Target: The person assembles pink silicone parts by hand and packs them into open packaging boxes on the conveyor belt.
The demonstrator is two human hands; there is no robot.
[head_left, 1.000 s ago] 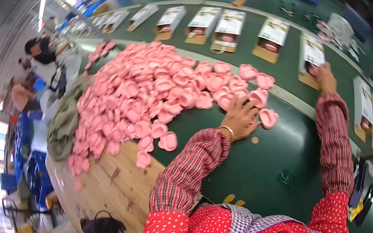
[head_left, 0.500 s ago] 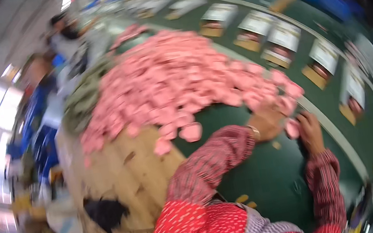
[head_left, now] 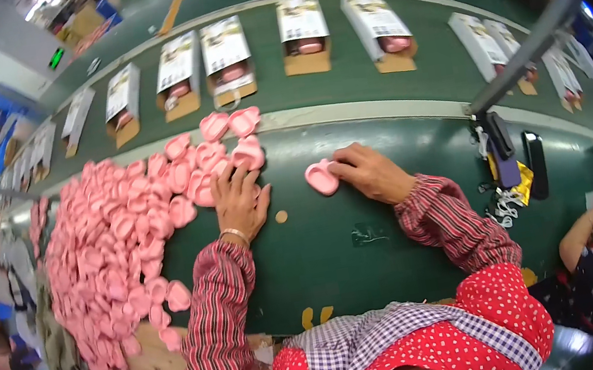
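My right hand [head_left: 373, 172] pinches a small pink rubbery case-like piece [head_left: 322, 178] by its right edge, just above the green tabletop or resting on it; I cannot tell which. The piece has a rounded hollow in its face. To the left, my left hand [head_left: 241, 204] lies with fingers spread at the edge of a large heap of matching pink pieces [head_left: 110, 243]. Its fingertips touch pieces there, and another is partly hidden under the hand. A small tan disc [head_left: 281, 217] lies between the hands.
Beyond a pale rail, open white boxes [head_left: 226, 48] with pink items stand on a green belt [head_left: 270, 95]. At right are a metal post [head_left: 525, 52], phones [head_left: 536, 164] and white cables [head_left: 504, 209]. A co-worker's arm [head_left: 583, 235] shows at far right. Cardboard [head_left: 158, 365] lies lower left.
The view has swung, so the heap now lies at left and the boxes run across the top. My hands have moved apart, the right one holding a pink piece away from the heap.
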